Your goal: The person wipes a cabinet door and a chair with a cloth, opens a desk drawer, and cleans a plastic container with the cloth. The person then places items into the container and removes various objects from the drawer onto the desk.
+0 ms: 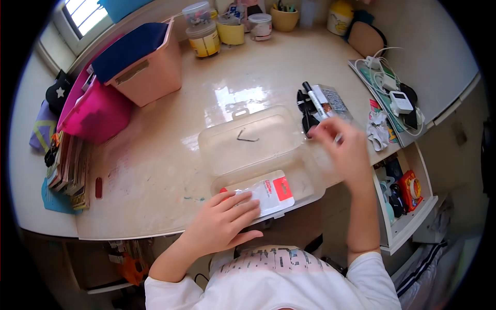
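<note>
My left hand lies with outstretched fingers on a white and red packet in the front half of a clear plastic box. Its hinged lid is folded back flat on the desk, with a thin dark bent piece on it. A small red tip shows beside my left fingers. Over the box's right side, my right hand has its fingers pinched together around something small, too blurred to name. Just beyond it are black sunglasses and a marker pen.
A pink tub and a peach bin stand at the left, near upright books. Jars line the back. At the right are cables and a white charger on notebooks, above an open drawer.
</note>
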### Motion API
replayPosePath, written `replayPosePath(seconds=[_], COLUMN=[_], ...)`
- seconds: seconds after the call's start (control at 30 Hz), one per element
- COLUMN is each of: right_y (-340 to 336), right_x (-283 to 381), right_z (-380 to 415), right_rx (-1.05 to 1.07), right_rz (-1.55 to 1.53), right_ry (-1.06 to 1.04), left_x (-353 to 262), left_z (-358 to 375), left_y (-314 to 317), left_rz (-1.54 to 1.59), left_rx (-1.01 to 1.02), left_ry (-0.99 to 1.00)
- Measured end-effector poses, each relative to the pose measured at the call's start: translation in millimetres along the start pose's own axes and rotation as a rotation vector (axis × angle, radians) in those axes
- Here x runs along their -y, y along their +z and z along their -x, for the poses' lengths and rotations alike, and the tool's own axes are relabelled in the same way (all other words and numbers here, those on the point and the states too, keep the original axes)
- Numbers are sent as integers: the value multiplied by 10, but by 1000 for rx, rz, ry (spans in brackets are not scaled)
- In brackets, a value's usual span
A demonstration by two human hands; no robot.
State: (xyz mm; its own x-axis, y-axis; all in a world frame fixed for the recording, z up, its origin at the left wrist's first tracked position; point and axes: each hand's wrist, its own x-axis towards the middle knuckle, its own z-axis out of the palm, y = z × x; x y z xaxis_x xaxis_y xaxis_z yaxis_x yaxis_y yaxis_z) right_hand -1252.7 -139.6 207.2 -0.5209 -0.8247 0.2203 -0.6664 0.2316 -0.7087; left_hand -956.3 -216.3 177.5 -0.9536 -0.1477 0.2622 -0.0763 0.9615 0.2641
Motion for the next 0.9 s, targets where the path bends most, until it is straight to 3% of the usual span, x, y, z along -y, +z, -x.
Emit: replayPosePath(seconds=[0.03,0.07,0.17,0.27,0.4,0.47,0.5,0.57,0.6,0.67,0.83,0.9], right_y=[-51,-98,-66,-112,-265,-404,-445,-505,-535,-530,94,331], right_x=[-272,-675,-1099,-1007,-1093,-1091,-1083,-1009,-917,-549,79,168], right_z=[-210,-416,-614,-639,-626,-662,-656,-581,-504,-256,236,274], right_rx=[-197,-319,-212,-5,-76,-324,-321,-712,-707,-568,245,365], right_rz=[61,364,344,252,75,123,120,41,40,-688,-820,-746], right_ry=[-83,-278,-242,44,62,144,140,-12,-14,24,111,174], left_x=[11,-12,-59,-20,-51,8,29,21,9,-2,-26,-16], left_z=[9,-11,-26,4,-36,-46,-39,-34,-39,-34,-21,8], left_y=[17,-4,30,85,122,188,214,222,219,240,257,294], left_rz=[-23,-46,-47,-55,-95,-115,-134,-129,-106,-83,134,117], left_rx=[7,-14,-89,-122,-194,-216,-234,-233,-242,-252,-437,-498], left_ry=[-3,-1,-11,2,-48,-63,-71,-83,-103,-141,-164,-156])
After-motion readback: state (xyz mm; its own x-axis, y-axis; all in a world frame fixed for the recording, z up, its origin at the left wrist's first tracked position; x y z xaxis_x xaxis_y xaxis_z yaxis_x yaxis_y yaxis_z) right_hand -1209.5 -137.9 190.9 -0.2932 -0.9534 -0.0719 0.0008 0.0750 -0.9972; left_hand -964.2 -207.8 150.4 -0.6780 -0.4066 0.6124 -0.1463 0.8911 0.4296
